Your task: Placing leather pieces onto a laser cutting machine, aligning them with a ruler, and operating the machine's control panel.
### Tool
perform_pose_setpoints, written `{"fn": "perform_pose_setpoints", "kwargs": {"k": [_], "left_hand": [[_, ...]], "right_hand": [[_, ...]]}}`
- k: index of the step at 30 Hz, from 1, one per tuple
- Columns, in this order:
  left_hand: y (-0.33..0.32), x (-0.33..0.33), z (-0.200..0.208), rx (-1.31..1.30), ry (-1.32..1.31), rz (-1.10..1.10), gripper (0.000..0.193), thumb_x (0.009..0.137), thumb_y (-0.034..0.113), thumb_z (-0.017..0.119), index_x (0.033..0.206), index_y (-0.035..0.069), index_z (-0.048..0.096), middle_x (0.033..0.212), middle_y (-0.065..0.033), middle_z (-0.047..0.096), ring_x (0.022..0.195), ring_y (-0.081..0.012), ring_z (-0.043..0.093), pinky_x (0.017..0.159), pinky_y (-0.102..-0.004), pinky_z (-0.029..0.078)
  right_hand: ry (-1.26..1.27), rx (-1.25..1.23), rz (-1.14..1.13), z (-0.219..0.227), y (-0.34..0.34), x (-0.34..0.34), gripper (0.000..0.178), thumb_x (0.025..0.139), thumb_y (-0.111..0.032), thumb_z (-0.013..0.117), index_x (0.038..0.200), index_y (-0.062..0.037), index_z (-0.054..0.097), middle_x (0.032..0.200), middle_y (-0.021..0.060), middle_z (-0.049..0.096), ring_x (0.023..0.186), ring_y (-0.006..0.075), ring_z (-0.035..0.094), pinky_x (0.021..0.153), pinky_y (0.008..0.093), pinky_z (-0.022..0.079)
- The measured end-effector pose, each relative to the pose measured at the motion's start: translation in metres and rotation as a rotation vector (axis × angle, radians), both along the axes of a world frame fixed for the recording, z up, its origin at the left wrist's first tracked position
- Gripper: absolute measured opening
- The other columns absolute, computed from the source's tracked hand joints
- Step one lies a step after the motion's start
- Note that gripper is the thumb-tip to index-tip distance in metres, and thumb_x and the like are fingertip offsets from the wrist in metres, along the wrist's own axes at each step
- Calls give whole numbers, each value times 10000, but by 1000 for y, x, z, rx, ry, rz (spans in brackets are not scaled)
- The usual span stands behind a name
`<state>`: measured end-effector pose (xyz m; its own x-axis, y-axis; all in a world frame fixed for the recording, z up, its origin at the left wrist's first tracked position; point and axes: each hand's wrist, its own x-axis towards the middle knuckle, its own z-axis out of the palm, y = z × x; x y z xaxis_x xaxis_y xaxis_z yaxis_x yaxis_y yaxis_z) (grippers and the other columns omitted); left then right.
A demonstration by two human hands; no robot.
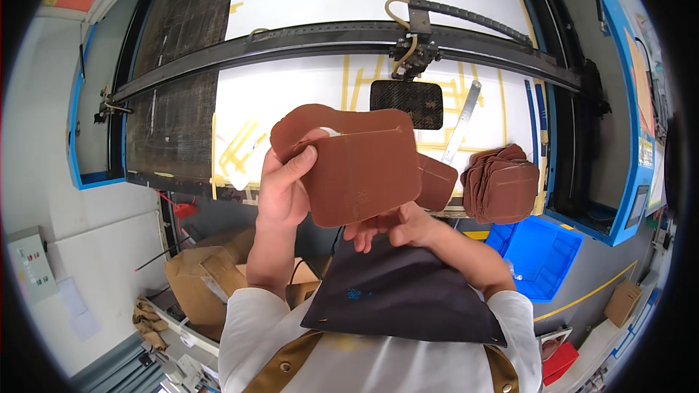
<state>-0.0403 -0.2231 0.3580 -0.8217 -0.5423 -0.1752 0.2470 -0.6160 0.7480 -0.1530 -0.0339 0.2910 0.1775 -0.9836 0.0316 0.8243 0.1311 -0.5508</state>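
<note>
My left hand grips a reddish-brown, leather-like panel with rounded corners, its thumb on the front face and the other fingers behind. Another brown layer with a wavy upper edge shows behind it; whether it is a separate piece or a fold, I cannot tell. Thin lines run across the front face. Just under the panel's lower edge is my right hand, fingers apart; any contact with the panel is unclear. Beyond, one brown piece lies partly hidden by the panel, beside a pile of similar brown pieces.
A machine bed with a white sheet and yellow tape strips lies ahead. Across it runs a black gantry beam carrying a tool head. A black textured pad and metal ruler lie there. A blue crate stands right.
</note>
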Motion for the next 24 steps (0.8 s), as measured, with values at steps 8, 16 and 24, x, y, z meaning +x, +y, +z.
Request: {"fn": "perform_pose_setpoints", "kwargs": {"k": [8,16,24], "left_hand": [[16,-37,24,-56,64,53,260,920,58,628,1168,-20,640,1131,-106,688,1063,-194,641,946,-335,493],[29,-59,54,-99,32,53,223,878,55,669,1084,-28,678,1030,-94,713,948,-184,673,873,-319,529],[34,-65,72,-181,87,28,196,870,62,683,1042,-31,702,1001,-95,718,925,-178,679,837,-316,542]], "right_hand": [[431,51,-858,80,1,-9,229,962,-18,583,1184,34,565,943,117,659,664,122,650,545,227,541],[671,-13,-966,94,14,-19,535,900,-46,575,1388,54,380,1076,190,636,676,173,650,503,266,536],[673,-95,-1103,101,17,-27,369,897,2,596,1247,107,542,1032,168,676,709,142,677,519,234,554]]}}
